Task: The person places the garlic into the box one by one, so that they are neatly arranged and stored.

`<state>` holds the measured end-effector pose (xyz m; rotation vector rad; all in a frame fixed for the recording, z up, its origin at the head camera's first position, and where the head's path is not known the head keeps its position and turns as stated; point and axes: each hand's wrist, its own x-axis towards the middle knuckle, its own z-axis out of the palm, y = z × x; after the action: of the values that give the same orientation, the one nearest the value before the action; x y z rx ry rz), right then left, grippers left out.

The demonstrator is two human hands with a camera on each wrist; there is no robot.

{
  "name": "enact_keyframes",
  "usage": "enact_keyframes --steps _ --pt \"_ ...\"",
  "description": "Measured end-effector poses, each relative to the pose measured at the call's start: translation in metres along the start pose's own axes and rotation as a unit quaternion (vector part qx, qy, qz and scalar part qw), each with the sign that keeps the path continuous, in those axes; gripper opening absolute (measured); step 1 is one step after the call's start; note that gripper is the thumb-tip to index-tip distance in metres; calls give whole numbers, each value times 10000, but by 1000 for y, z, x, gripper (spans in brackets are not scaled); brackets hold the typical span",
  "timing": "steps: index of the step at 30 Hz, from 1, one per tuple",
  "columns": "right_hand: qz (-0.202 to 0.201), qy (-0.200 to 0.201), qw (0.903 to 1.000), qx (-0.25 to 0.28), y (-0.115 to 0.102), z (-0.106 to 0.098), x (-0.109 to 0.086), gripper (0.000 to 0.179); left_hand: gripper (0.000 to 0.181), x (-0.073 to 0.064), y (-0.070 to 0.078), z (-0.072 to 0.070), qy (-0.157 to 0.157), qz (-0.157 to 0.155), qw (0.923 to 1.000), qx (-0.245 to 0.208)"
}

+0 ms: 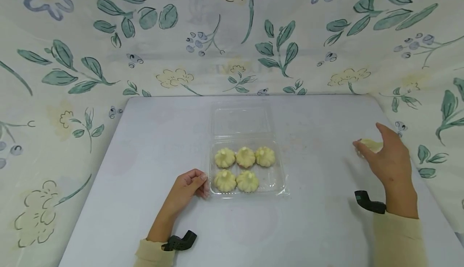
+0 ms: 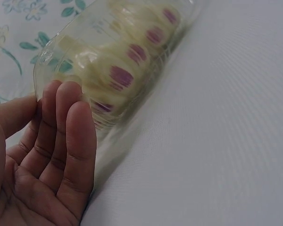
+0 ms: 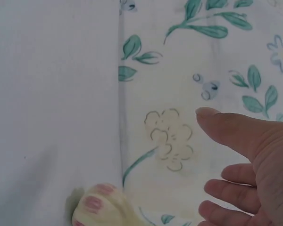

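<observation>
My left hand [image 1: 190, 184] pinches the near left edge of a clear plastic clamshell box [image 1: 273, 184] between thumb and fingers. Inside sit pale yellow garlic bulbs [image 1: 245, 157], three in the back row and two in the front. Purple patches mark their sides in the left wrist view. At the right side of the board, a single garlic bulb [image 3: 104, 207] lies by the edge, with pinkish streaks. My right hand [image 1: 389, 154] is over it, thumb and fingers spread wide; the right wrist view shows the fingers apart from the bulb.
The box's lid [image 1: 241, 120] lies folded back, away from me. Everything rests on a white tabletop [image 1: 311, 218]. Floral cloth [image 1: 232, 37] hangs behind and spreads out past both sides. A black wrist camera [image 1: 369, 203] is strapped to each forearm.
</observation>
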<state>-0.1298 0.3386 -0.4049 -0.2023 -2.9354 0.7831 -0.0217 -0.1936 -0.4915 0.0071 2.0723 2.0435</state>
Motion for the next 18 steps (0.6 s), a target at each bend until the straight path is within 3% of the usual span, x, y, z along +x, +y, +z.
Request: enact_keyframes --steps 5,10,18 --pt "338 -130 9983 446 27 -5 5 94 28 0 0 1 13 40 10000 62" --pt "936 -261 9908 937 48 -5 7 90 28 1 0 1 -66 138 9999 58" --pt "1752 -286 9787 1027 61 11 12 81 27 1 0 2 19 51 9999 96"
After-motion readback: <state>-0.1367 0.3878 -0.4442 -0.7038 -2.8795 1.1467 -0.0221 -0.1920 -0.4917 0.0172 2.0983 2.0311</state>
